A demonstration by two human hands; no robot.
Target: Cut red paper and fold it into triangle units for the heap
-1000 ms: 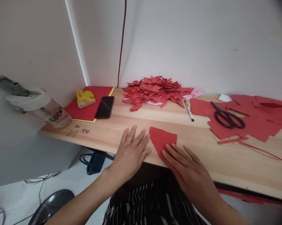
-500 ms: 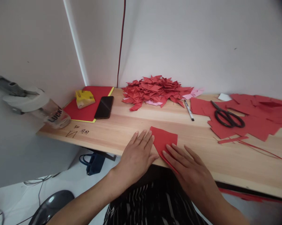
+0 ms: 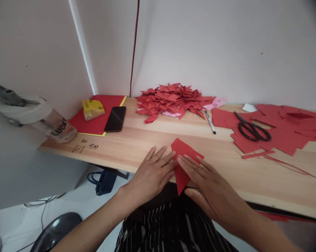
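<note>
While the right hand (image 3: 213,185) lies open, with fingers flat upon the red folded paper (image 3: 182,175), the left hand (image 3: 151,175) is open also, its fingertips touching the paper's left side; neither hand seems to pinch anything. The paper is at the front edge of the tabletop (image 3: 144,134), its pointed lower corner passing beyond this edge. It should be very light, thin and a little stiff, easy to crease wrongly, and it may slide on smooth wood. Better to hold it flat by fingertips near the folded side, not by the thin point
</note>
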